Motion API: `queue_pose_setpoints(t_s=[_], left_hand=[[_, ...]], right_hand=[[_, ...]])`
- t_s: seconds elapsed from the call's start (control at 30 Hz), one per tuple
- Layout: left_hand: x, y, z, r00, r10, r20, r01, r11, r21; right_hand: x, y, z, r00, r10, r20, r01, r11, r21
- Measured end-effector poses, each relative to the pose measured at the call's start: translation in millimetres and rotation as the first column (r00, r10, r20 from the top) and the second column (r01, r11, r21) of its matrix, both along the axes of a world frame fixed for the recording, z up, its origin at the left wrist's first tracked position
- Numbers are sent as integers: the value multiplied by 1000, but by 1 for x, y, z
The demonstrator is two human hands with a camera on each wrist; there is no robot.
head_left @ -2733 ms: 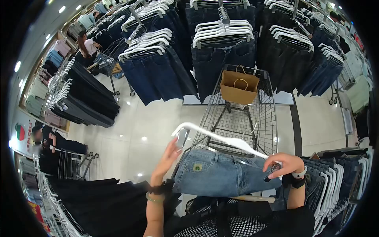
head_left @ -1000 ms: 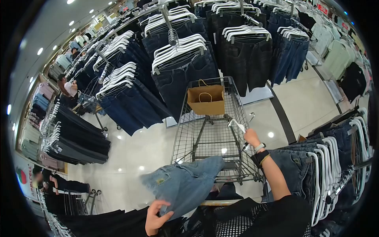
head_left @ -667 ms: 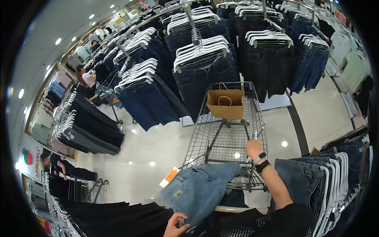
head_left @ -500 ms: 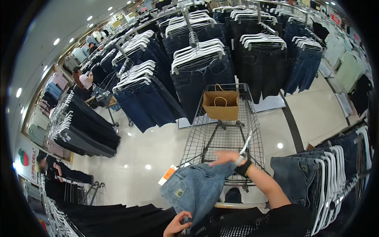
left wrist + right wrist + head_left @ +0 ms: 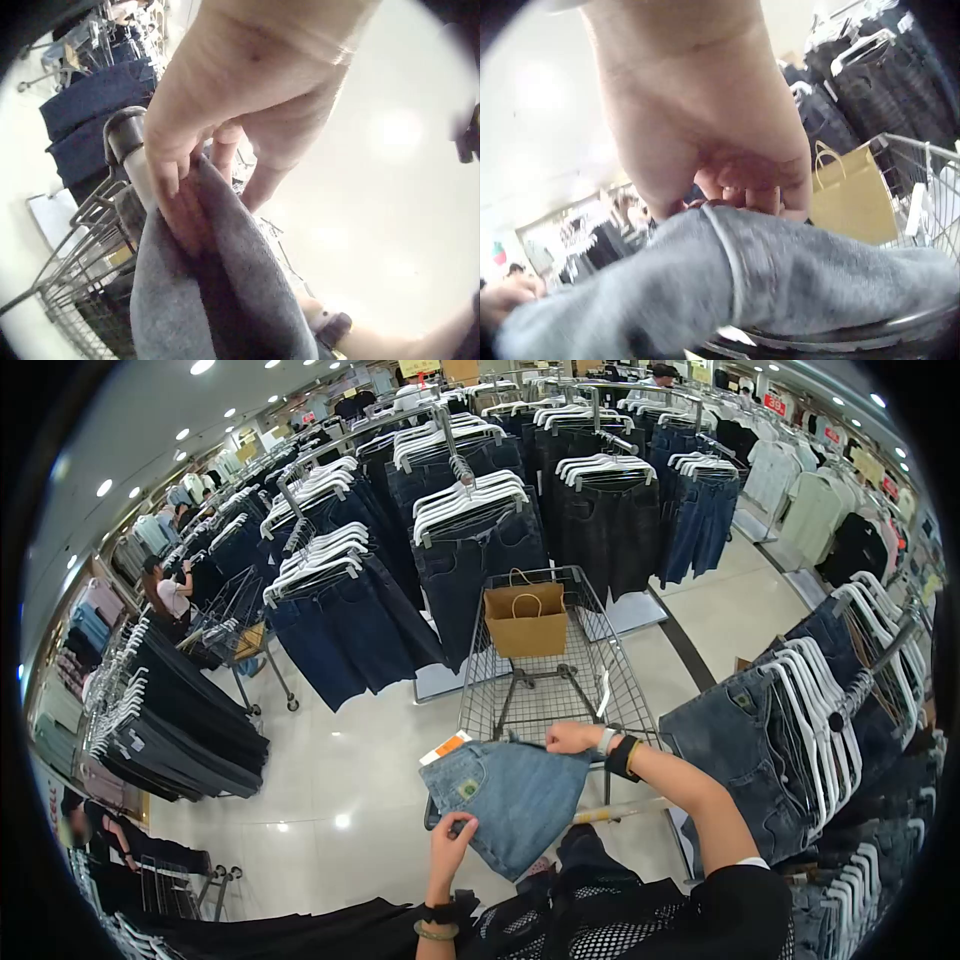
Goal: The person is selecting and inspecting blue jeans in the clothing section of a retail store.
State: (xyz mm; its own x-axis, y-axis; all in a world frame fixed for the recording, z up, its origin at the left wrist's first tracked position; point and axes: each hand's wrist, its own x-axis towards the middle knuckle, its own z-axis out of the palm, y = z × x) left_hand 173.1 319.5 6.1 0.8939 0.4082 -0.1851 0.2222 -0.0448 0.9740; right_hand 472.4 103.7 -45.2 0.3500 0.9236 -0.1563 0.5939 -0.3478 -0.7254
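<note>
Light-blue denim shorts (image 5: pixel 520 795), with a small patch by the pocket and an orange-and-white tag (image 5: pixel 443 748), are held up close over the cart's handle end. My left hand (image 5: pixel 452 850) pinches their lower left edge; in the left wrist view its fingers reach into a fold of the denim (image 5: pixel 255 247). My right hand (image 5: pixel 573 738) grips the upper right part, and in the right wrist view its fingers curl behind a seamed edge of the cloth (image 5: pixel 757 255). A white hanger (image 5: pixel 604 695) leans inside the cart's right side, apart from both hands.
The wire shopping cart (image 5: pixel 632 715) stands ahead with a brown paper bag (image 5: pixel 526 622) at its far end. Racks of dark jeans (image 5: pixel 480 575) stand beyond it. Hanging denim (image 5: pixel 725 730) is close at right, black garments (image 5: pixel 300 935) at lower left. A person (image 5: pixel 100 830) is at left.
The shorts have come off the white hanger, which both hands were holding. My right hand has left the hanger in the cart and taken hold of the shorts. The view has shifted.
</note>
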Motion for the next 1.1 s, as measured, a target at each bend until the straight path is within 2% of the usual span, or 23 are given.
queue_pose_setpoints(t_s=[0.03,0.1,0.17,0.23,0.3,0.33,0.4,0.43,0.47,0.5,0.57,0.63,0.67,0.7,0.8,0.83,0.87,0.9,0.93,0.97,1.0,1.03,1.1], left_hand=[[2,5,-4,1000,-11,2,11,1000,-8],[6,14,-7,989,-96,109,91,994,52],[8,14,32,988,-150,19,148,986,80],[9,16,56,961,-194,199,200,980,-11],[-5,26,81,910,-290,296,288,956,52],[-18,39,81,882,-386,271,372,923,102],[-44,58,76,815,-496,299,528,848,-34],[-56,65,68,772,-551,317,609,784,-119],[-67,65,58,770,-555,315,612,782,-120],[-75,65,47,830,-509,227,547,822,-156],[-82,59,36,877,-462,129,479,858,-183],[-84,38,28,904,-427,-29,393,856,-336],[-84,33,27,880,-464,-101,435,874,-217],[-85,31,16,881,-461,-102,432,875,-217],[-79,27,-10,944,-307,-119,301,951,-69],[-73,19,2,948,-296,-121,289,955,-68],[-63,11,15,985,-172,-24,174,978,112],[-52,3,28,993,-64,95,35,960,279],[-39,-1,38,994,-52,94,23,958,287],[-26,-3,47,987,-124,104,51,848,528],[-19,-5,54,976,-197,90,69,677,733],[-16,-8,55,979,-187,83,65,671,739],[-12,-10,45,962,-242,-124,241,547,802]], right_hand=[[-14,-10,27,984,-155,93,142,981,133],[-37,-33,87,913,-404,-54,407,898,168],[-62,-67,128,847,-524,-88,520,784,338],[-105,-101,167,787,-605,-117,605,722,336],[-161,-123,204,761,-643,-84,631,704,326],[-186,-134,208,796,-594,-114,597,740,310],[-219,-151,216,825,-547,-145,564,773,292],[-230,-157,220,848,-504,-163,528,828,191],[-237,-161,221,868,-460,-186,481,872,92],[-237,-161,217,865,-464,-189,486,869,94],[-225,-161,200,791,-603,106,578,792,196],[-200,-156,175,833,-537,131,494,830,258],[-187,-152,160,871,-463,164,399,862,313],[-176,-147,145,873,-461,162,397,863,313],[-143,-124,113,936,-333,114,292,915,280],[-133,-114,110,925,-373,-76,381,906,184],[-123,-105,106,872,-415,-260,446,892,71],[-112,-97,98,877,-402,-263,434,898,75],[-102,-89,89,909,-402,-107,412,907,87],[-97,-81,86,917,-396,50,390,915,99],[-98,-73,90,887,-399,234,391,917,81],[-92,-71,86,892,-391,226,381,920,87],[-76,-66,73,934,-104,343,130,990,-54]])
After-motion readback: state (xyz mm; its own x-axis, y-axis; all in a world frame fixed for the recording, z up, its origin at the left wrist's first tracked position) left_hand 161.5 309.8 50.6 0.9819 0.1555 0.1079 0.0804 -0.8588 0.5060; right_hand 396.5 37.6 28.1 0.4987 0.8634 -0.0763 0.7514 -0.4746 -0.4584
